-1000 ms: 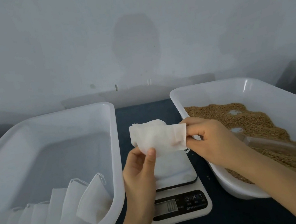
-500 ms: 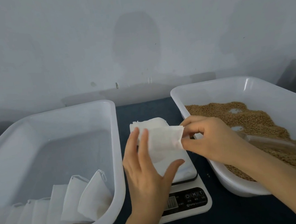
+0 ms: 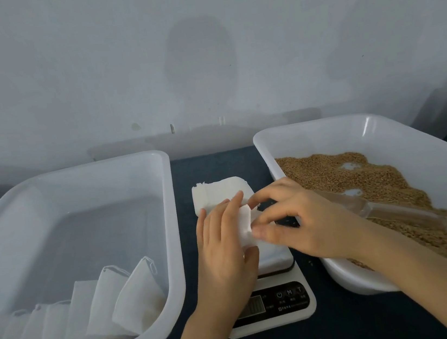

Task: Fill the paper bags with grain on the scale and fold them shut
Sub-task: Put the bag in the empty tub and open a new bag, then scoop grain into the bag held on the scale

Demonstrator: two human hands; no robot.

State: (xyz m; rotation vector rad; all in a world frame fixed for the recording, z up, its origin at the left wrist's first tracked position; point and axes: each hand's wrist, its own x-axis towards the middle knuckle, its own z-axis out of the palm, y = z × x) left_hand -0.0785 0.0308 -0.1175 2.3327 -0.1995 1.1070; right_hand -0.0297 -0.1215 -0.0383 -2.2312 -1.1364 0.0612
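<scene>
A small white paper bag (image 3: pixel 246 224) is held low over the platform of the digital scale (image 3: pixel 279 302). My left hand (image 3: pixel 225 248) holds its left part, fingers lying on top and thumb underneath. My right hand (image 3: pixel 306 221) pinches its right edge between thumb and fingers. Most of the bag is hidden by both hands. A stack of empty white bags (image 3: pixel 216 191) lies on the dark table just behind the scale. Brown grain (image 3: pixel 339 174) fills the white tub (image 3: pixel 311 129) on the right, with a clear plastic scoop (image 3: pixel 392 211) lying in it.
A white tub (image 3: pixel 172 233) on the left holds several white bags (image 3: pixel 126 304) leaning in a row at its near end. A pale wall stands close behind the table. The scale's display and buttons face me.
Both hands have come down toward the scale platform with the bag. My left hand has shifted from under the bag to lie over its left part.
</scene>
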